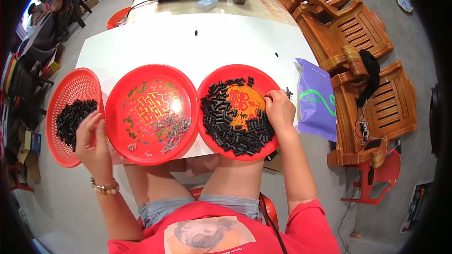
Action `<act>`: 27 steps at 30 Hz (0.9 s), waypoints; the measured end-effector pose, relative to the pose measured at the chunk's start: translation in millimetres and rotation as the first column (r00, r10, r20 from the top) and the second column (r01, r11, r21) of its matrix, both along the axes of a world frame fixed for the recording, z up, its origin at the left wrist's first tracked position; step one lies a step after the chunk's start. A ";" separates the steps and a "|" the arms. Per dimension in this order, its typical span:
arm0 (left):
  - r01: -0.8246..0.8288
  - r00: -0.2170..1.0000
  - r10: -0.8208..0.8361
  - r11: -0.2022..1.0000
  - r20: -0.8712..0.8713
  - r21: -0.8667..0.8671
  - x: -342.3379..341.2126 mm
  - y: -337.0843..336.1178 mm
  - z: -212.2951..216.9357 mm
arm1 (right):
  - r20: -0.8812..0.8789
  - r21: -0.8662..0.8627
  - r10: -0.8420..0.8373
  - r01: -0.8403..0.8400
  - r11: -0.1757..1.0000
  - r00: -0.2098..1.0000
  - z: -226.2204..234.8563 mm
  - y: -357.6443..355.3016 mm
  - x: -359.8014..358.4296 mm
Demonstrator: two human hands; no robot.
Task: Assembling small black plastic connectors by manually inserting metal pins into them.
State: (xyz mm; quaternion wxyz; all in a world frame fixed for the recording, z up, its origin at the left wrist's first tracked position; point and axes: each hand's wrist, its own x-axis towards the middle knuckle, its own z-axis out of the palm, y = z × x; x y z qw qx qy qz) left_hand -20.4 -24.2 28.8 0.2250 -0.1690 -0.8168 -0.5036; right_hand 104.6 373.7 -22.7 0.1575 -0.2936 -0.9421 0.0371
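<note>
Items on the white surface (188,42), as I read them from the head view:

1. Right red plate (214,84), centre-right of the frame: a heap of small black plastic pieces (230,129) ringed round its printed orange middle. My right hand (279,110) rests on the plate's right rim, fingers (270,98) curled down onto the heap; I cannot tell whether they pinch a piece.
2. Middle red plate (122,94), centre: a thin scatter of small silvery metal parts (172,129), too small to name.
3. Red mesh basket (70,87), left of the frame, tilted: more black pieces (73,117) inside. My left hand (94,143) sits between basket and middle plate, fingers loosely bent at the basket's edge, nothing visibly held.
4. Purple plastic bag (315,99), right edge of the surface; a few stray black pieces (196,33) further up.

Handling note: I judge the black pieces light, rigid and smooth, prone to roll or scatter. Best taken singly, pinched across the short body with fingertips, from the loose edge of the heap.
</note>
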 end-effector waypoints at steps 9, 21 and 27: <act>0.349 0.646 -0.518 0.854 0.560 0.387 63.4 71.9 -6.4 | -0.387 -0.518 0.321 -0.492 0.700 0.865 46.3 -89.4 9.0; 0.331 0.282 -0.704 0.709 0.652 0.623 73.4 71.7 -17.2 | -0.439 -0.675 0.556 -0.668 0.314 0.706 64.4 -148.5 11.7; 0.206 0.216 -0.731 0.682 0.647 0.701 67.0 65.8 -4.8 | -0.415 -0.602 0.364 -0.552 0.577 0.834 51.5 -109.1 -1.2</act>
